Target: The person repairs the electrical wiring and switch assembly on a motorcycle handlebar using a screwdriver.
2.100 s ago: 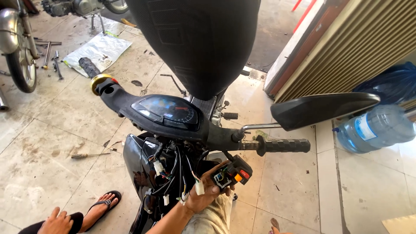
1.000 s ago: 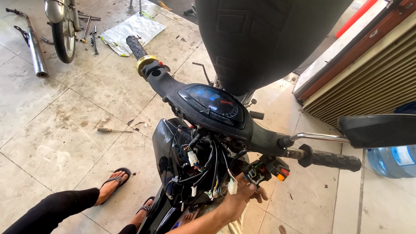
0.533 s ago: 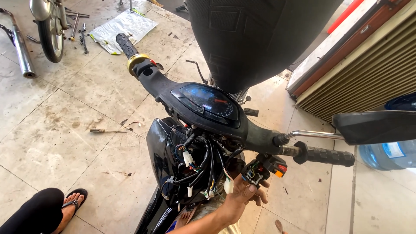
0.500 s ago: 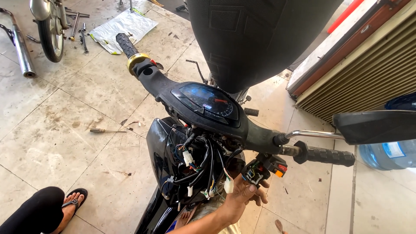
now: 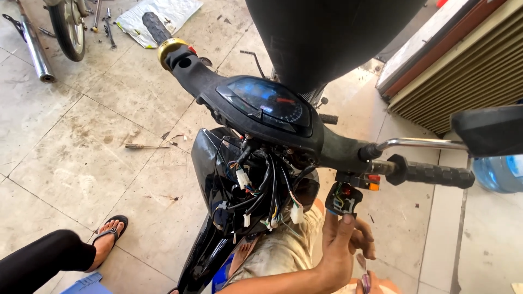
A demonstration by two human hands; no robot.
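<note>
- My left hand [image 5: 340, 247]: fingers [image 5: 347, 219] closed loosely, touching the hanging switch housing [image 5: 344, 198] below the handlebar [image 5: 348, 155].
- My right hand [image 5: 366, 283]: mostly hidden; grip cannot be told.

Daylight, bright and even across the tiled floor [image 5: 71, 163]; pale tiles near overexposure at the right edge. The scooter's black seat [image 5: 327, 38] reads as a flat dark mass with no surface detail. Blue sheen reflects off the instrument panel [image 5: 269, 103]. Soft shadow lies under the scooter body. Wide-angle distortion bends the tile lines and the shutter [image 5: 468, 81] toward the frame edges. Focus is sharp on the wiring [image 5: 261, 190]; slight softness at the bottom edge.
</note>
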